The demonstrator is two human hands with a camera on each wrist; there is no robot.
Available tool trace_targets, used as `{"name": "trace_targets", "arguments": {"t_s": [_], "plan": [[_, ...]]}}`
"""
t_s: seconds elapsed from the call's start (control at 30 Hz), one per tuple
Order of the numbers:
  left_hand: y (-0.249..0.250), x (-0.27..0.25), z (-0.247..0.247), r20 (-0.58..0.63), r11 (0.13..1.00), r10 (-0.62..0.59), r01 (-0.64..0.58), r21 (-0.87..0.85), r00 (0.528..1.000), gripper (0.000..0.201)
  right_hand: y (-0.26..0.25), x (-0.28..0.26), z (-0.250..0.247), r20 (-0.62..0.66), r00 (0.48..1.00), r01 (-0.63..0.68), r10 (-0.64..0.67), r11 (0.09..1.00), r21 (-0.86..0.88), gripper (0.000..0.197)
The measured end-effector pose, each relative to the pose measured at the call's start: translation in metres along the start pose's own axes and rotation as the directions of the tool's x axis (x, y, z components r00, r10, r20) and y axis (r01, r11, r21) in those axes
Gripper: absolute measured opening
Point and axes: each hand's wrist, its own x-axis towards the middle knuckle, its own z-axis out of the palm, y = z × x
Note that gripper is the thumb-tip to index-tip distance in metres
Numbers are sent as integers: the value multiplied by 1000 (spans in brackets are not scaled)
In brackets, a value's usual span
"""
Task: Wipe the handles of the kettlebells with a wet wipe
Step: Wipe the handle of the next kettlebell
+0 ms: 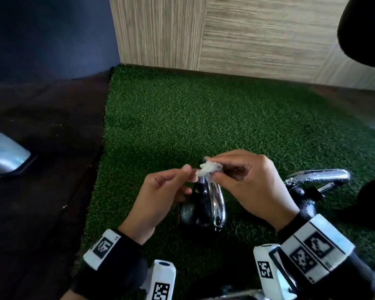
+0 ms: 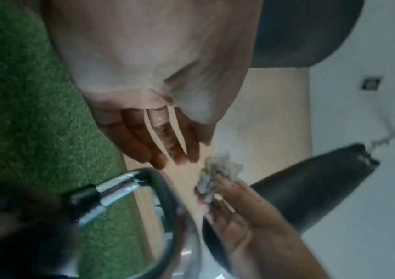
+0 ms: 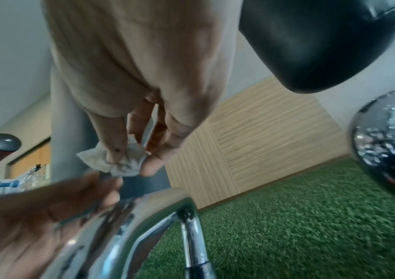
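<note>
A crumpled white wet wipe point(image 1: 207, 168) is pinched by my right hand point(image 1: 212, 169) just above a black kettlebell point(image 1: 195, 211) with a chrome handle point(image 1: 218, 204). My left hand point(image 1: 187, 172) reaches in from the left with relaxed fingers, its tips at the wipe's edge. In the left wrist view the left fingers point(image 2: 158, 143) look straight and the wipe point(image 2: 220, 169) sits in the right hand's fingertips above the handle point(image 2: 120, 190). The right wrist view shows the wipe point(image 3: 110, 162) held over the handle point(image 3: 167, 198). A second kettlebell point(image 1: 303, 200) stands to the right.
The kettlebells stand on a green turf mat point(image 1: 204, 118) bordered by dark flooring point(image 1: 41, 169) on the left and a wood-grain wall point(image 1: 247, 35) behind. A silver metal part point(image 1: 7, 154) lies at far left. Black padded shapes point(image 1: 366, 29) hang at the right.
</note>
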Motion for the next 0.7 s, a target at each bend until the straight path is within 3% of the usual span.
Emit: {"name": "trace_targets", "arguments": {"t_s": [0.03, 0.07, 0.13, 0.17, 0.23, 0.3, 0.4, 0.47, 0.53, 0.6, 0.7], "plan": [[-9, 2, -5, 17, 982, 31, -33, 184, 999, 28, 8, 1, -3, -29, 999, -42, 41, 999, -19, 25], [-22, 4, -9, 79, 908, 19, -50, 415, 997, 53, 16, 1, -6, -67, 992, -106, 103, 994, -38, 23], [-47, 7, -11, 262, 667, -120, -117, 736, 958, 112, 34, 1, -9, -139, 955, -274, 262, 959, -75, 22], [-58, 8, -6, 327, 577, -188, -165, 800, 926, 135, 44, 2, -9, -158, 926, -356, 342, 932, -69, 19], [-80, 9, 13, 389, 522, -205, -236, 820, 898, 159, 63, 6, -6, -166, 859, -493, 484, 870, -15, 6], [-94, 7, 35, 342, 532, -77, -251, 809, 937, 159, 79, 11, 2, -159, 798, -588, 581, 809, 8, 6], [-103, 5, 45, 238, 593, 136, -272, 758, 962, 137, 94, 19, 18, -88, 713, -691, 696, 718, 82, 17], [-105, 10, 34, 299, 624, 153, -327, 710, 942, 133, 96, 23, 32, -5, 644, -746, 765, 629, 218, 12], [-107, 19, 20, 414, 610, 164, -422, 670, 895, 128, 98, 25, 43, 24, 590, -768, 807, 553, 322, 30], [-107, 27, 11, 481, 615, 193, -487, 620, 855, 123, 100, 26, 51, 31, 583, -764, 812, 534, 362, 30], [-111, 31, 9, 492, 631, 199, -495, 598, 848, 124, 99, 24, 55, 60, 569, -736, 820, 475, 483, 14]]}}
